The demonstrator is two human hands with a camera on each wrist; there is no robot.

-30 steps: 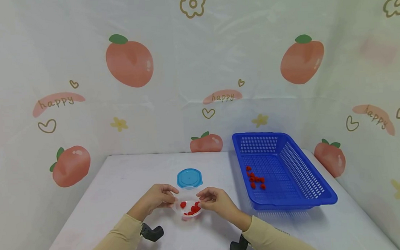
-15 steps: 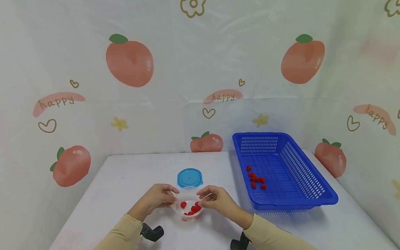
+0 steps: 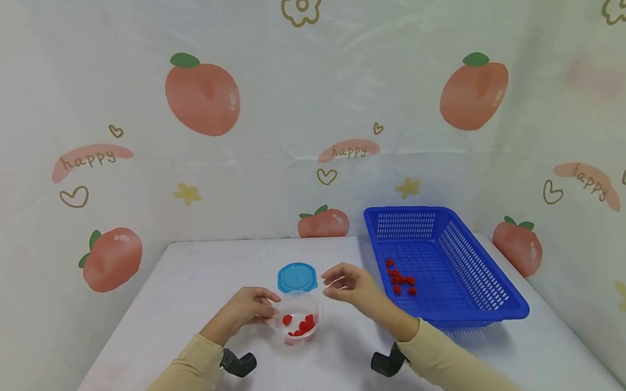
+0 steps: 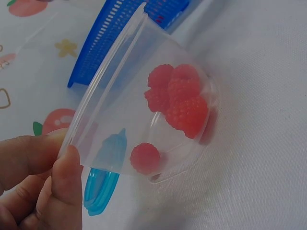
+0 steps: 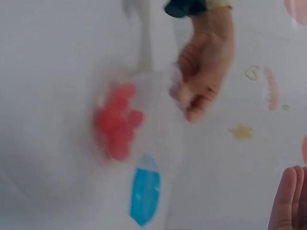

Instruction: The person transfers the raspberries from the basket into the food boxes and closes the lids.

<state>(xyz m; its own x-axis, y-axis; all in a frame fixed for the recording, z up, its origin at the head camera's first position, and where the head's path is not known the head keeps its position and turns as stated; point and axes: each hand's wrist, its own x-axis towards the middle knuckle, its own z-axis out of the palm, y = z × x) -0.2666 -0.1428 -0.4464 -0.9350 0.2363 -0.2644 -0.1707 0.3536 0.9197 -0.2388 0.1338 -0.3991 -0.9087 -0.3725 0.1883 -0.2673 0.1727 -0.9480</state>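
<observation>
My left hand (image 3: 248, 308) pinches the rim of a clear plastic tub (image 4: 117, 103) between thumb and fingers, seen closely in the left wrist view. Inside the tub lie several red raspberries (image 4: 184, 100), most bunched together and one (image 4: 145, 158) apart. Just behind it on the table is a blue plastic lid (image 3: 296, 276). My right hand (image 3: 352, 285) hangs in the air right of the lid, fingers loosely bent and holding nothing. Its straight fingers (image 5: 284, 199) show at the lower right corner of the right wrist view, which is blurred.
A large blue perforated basket (image 3: 440, 283) stands at the right of the table (image 3: 205, 272), with several raspberries (image 3: 402, 280) grouped at its left side. A fruit-patterned sheet (image 3: 287, 102) rises behind the table and along both sides.
My right hand has left the tub's right side, moving up and to the right. My left hand keeps its grip on the rim, and the tub has stayed in place.
</observation>
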